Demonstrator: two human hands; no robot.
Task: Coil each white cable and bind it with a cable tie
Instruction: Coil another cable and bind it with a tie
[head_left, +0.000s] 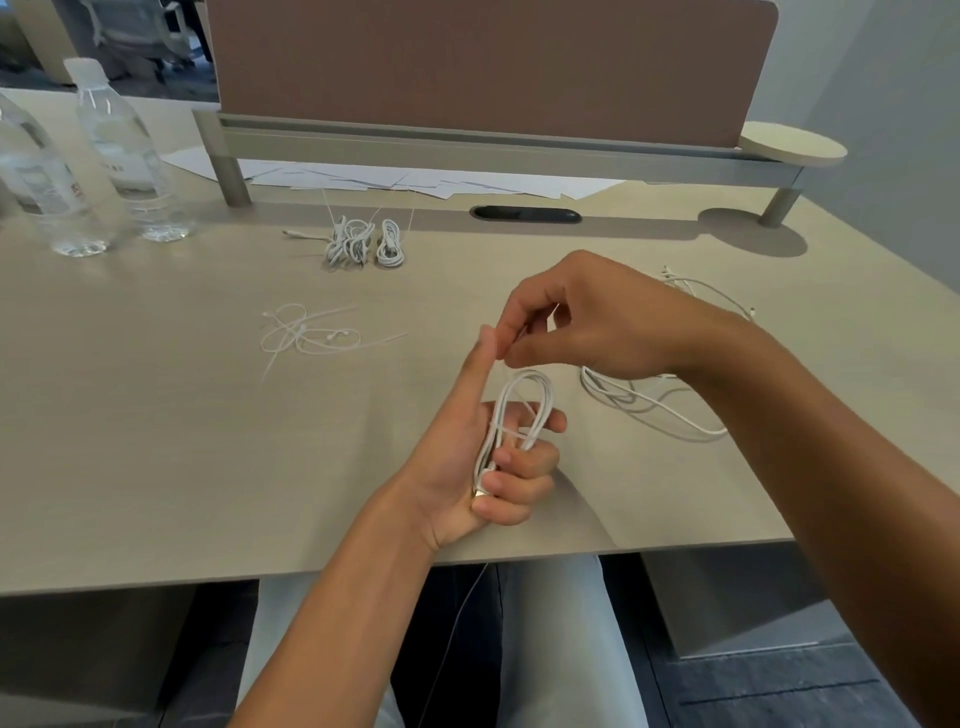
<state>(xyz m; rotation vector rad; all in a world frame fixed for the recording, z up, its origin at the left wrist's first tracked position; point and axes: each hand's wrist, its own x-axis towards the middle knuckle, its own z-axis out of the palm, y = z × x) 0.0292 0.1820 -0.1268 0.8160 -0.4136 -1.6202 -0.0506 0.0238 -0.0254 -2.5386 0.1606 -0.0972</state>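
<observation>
While the left hand (483, 467) grips a coiled white cable (511, 415) just above the near edge of the counter (156, 441), its fingers are curled tight round the lower half of the coil and the thumb sticks straight up. A cable tie (511, 432) runs across the middle of the coil, and the loop end of the cable pokes out above the fingers. Right hand (587, 317) sits just above and beyond it, forefinger and thumb pinched together near the tip of the left thumb. It looks like it's pinching the thin tail of the tie, but honestly that bit is too fine and blurry to be sure.

Off to the right, partly under the right forearm, there's a loose tangle of white cables (649, 400) lying flat on the counter. Further back, towards the middle, two bundles already tied (363, 243) sit side by side, tie tails sticking up. Left of centre is a little scatter of spare cable ties (311, 335). Two clear water bottles (130, 150) stand at the far left, and some sheets of paper (415, 179) lie under the raised shelf along the brown divider screen (493, 67).
</observation>
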